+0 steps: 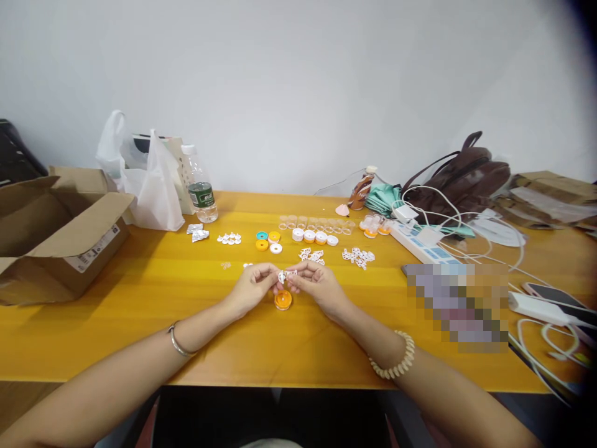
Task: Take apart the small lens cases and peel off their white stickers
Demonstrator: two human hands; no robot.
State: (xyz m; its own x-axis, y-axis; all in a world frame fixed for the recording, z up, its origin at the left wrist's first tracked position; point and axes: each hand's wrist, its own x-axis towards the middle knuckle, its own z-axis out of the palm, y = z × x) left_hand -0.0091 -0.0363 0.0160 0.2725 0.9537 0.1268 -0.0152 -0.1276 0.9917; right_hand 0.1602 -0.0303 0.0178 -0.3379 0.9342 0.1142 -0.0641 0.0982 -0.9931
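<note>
My left hand (254,287) and my right hand (318,287) meet over the middle of the table, fingertips pinched. Between the left fingertips is a small white plastic piece (282,277). The right fingers grip another small white piece (291,273), close against the first; whether the two are joined I cannot tell. Just below the fingers an orange round cap (282,300) with a white rim lies on the table. White cut-out pieces (311,255) lie in a loose pile beyond my right hand, with a second pile (358,257) farther right.
Coloured rings (262,245), white round caps (309,236) and clear cups (317,224) stand in groups behind the hands. A water bottle (202,193) and cardboard box (69,242) are at left. A power strip (422,246) with cables and a brown backpack (459,177) occupy the right.
</note>
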